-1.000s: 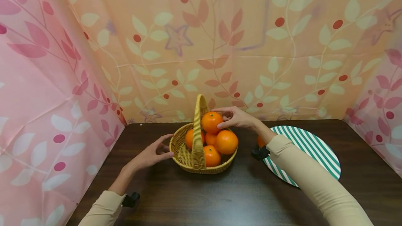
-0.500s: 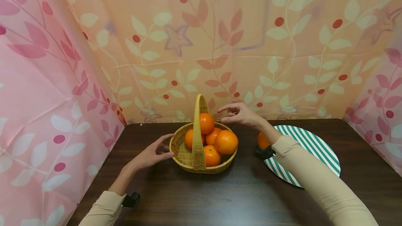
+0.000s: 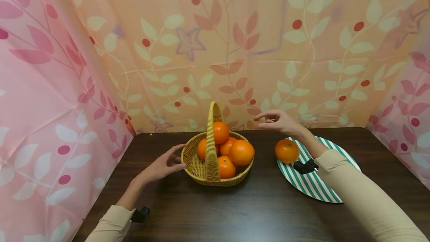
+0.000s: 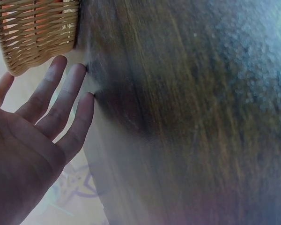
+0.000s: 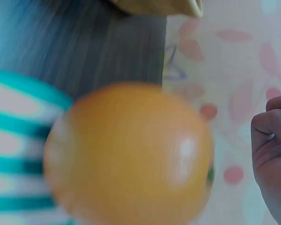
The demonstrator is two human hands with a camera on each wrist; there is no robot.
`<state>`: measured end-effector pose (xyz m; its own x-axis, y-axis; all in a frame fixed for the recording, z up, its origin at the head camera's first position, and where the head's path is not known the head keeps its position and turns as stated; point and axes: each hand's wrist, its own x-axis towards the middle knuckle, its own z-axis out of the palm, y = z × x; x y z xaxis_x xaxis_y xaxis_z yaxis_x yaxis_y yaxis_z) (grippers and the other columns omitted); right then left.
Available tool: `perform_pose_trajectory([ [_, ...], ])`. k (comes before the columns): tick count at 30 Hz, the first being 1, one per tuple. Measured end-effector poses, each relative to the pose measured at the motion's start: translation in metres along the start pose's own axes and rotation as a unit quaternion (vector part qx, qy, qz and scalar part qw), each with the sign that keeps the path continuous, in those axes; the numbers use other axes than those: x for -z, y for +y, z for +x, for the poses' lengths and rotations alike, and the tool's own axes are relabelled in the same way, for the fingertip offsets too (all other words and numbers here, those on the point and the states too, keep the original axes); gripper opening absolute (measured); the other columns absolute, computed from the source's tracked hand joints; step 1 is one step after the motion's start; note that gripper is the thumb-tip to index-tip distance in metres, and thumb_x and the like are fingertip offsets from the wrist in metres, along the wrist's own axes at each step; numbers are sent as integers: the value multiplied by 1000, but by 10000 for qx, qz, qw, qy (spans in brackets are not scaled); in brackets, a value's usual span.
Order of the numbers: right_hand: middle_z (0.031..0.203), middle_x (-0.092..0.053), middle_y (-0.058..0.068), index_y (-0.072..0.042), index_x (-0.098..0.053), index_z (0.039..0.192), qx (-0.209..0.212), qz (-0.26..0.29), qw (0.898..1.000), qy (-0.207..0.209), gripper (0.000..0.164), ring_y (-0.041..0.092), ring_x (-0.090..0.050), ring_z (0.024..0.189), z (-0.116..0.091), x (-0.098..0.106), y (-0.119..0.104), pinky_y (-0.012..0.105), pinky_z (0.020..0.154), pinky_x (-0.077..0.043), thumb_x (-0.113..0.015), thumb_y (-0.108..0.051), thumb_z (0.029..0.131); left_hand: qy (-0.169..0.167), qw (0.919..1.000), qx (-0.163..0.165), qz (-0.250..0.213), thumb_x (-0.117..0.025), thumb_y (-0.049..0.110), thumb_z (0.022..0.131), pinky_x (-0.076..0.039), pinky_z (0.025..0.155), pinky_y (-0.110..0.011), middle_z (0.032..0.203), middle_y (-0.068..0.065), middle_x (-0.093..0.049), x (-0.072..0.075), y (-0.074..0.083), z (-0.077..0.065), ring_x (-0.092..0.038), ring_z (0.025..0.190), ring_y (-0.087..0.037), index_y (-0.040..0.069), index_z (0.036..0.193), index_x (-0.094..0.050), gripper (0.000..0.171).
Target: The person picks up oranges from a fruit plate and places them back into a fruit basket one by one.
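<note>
A yellow wicker basket (image 3: pixel 198 167) with a tall handle stands mid-table and holds several oranges (image 3: pixel 242 152), one of them stacked on top behind the handle. My left hand (image 3: pixel 164 165) is at the basket's left rim, thumb and fingertips right against the weave. In the left wrist view its fingers (image 4: pixel 68 101) spread loosely beside the basket wall. My right hand (image 3: pixel 280 122) hovers holding nothing, thumb and index finger apart, the others bent. Below it another orange (image 3: pixel 287 151) sits at the left side of a green-and-white striped round plate (image 3: pixel 312 188); this orange looms large in the right wrist view.
The dark wooden table (image 3: pixel 215 212) reaches back to a patterned curtain (image 3: pixel 268 59), with pink cloth (image 3: pixel 43 96) on the left. My right sleeve (image 3: pixel 362 193) covers part of the plate. Each wrist carries a small black camera (image 3: pixel 305 166).
The right hand has let go of the top orange, which has settled slightly left in the basket. That hand has moved right, over the plate's back edge. The left hand has stayed at the rim.
</note>
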<state>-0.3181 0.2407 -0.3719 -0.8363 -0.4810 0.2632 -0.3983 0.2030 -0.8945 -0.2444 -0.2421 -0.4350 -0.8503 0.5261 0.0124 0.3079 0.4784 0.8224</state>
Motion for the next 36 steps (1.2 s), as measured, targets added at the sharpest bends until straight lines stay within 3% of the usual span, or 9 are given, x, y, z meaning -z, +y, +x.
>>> perform_pose_trajectory([
  [2, 69, -36, 4, -4, -72, 121, -61, -67, 10000, 32, 27, 16, -33, 60, -10, 10, 2, 29, 56, -33, -75, -10, 94, 0, 10000, -3, -14, -69, 27, 100, -52, 89, -47, 118, -16, -65, 0, 0, 0, -67, 101, -26, 19, 160, -29, 72],
  [9, 78, -39, 8, -2, -64, 132, -209, -165, 9996, -18, 35, 21, -39, 67, -47, 43, 12, 32, 62, -42, -70, -5, 97, -27, 9999, 7, -109, -69, 26, 100, -52, 89, -49, 120, -17, -64, 1, -2, -1, -67, 104, -32, 20, 160, -28, 73],
  [17, 74, -39, 10, 1, -47, 148, -230, -797, 9961, -315, 63, 21, -38, 62, -83, 63, 27, 31, 57, -40, -75, -1, 92, 13, 10000, -19, 15, -68, 27, 101, -52, 89, -48, 120, -15, -64, 1, -1, -2, -66, 104, -27, 20, 161, -28, 73],
  [22, 81, -44, 16, -4, -37, 155, -488, -1132, 9915, -411, 80, 21, -43, 67, -102, 66, 35, 31, 56, -39, -79, -4, 87, 32, 10000, -20, 44, -68, 27, 101, -52, 88, -46, 119, -15, -65, 1, -2, -2, -65, 104, -28, 20, 160, -28, 73],
  [28, 80, -43, 21, -6, -31, 157, -687, -1048, 9905, -574, 90, 23, -40, 63, -113, 61, 42, 30, 52, -38, -82, -5, 83, 34, 10000, -74, -43, -68, 25, 101, -52, 86, -42, 119, -16, -64, 1, -4, -2, -64, 107, -31, 19, 160, -28, 72],
  [36, 71, -45, 12, -7, -49, 147, -328, -1687, 9837, -529, 78, 20, -43, 60, -115, 47, 49, 31, 51, -36, -88, -14, 80, 13, 10000, -29, -87, -68, 26, 101, -51, 88, -44, 120, -15, -64, 0, -3, -2, -65, 106, -28, 20, 161, -27, 72],
])
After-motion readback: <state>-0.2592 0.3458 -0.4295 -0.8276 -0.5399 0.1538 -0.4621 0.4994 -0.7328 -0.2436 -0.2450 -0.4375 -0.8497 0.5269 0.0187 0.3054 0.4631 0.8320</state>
